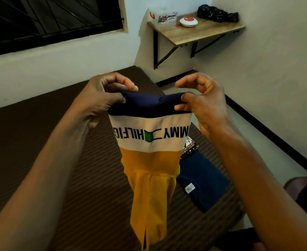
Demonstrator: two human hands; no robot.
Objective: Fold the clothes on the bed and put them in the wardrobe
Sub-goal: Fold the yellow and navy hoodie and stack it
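Hanging upside down above the bed [40, 151], a tricolour shirt [150, 142] is being held up by its navy edge: the left hand [102, 95] is pinching one corner with curled fingers, and the right hand [201, 104] is pinching the other the same way. Behind its yellow part, a folded navy garment [201, 180] is lying on the striped brown cover, partly hidden, with a patterned cloth [189, 147] peeking out just beyond it. The bed's far edge is meeting the wall under a barred window [49, 20]; to the right a strip of floor [239, 142] is running beside the mattress. A wall shelf [203, 31] is carrying small items. The white band is reading, inverted, "MMY HILFIG", both ends wrapping out of sight.
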